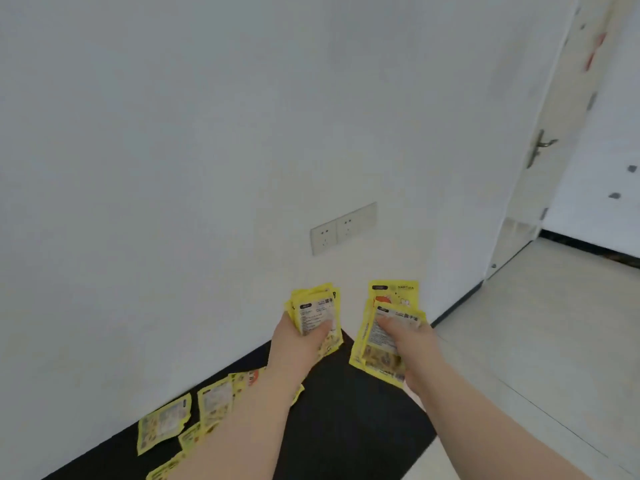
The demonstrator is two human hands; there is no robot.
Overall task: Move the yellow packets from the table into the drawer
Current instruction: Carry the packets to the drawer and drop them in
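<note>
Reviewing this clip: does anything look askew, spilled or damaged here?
Nothing looks damaged. The loose packets on the black table lie scattered at mixed angles. The left hand grips an uneven, fanned bunch, the right hand another. No drawer is in view.

table [346, 427] right side: free | left: packets [162, 424] scattered | behind: wall [207, 168]

The bench [346, 427] stands along the wall [173, 168]. Loose packets [162, 424] lie on it at the near left, close to the wall. Over its far end the left hand [294, 344] holds a stack [315, 313]; just right, the right hand [415, 348] holds a second stack [384, 344]. A socket plate [343, 228] sits on the wall beyond them. The door [554, 133] is far right.
</note>
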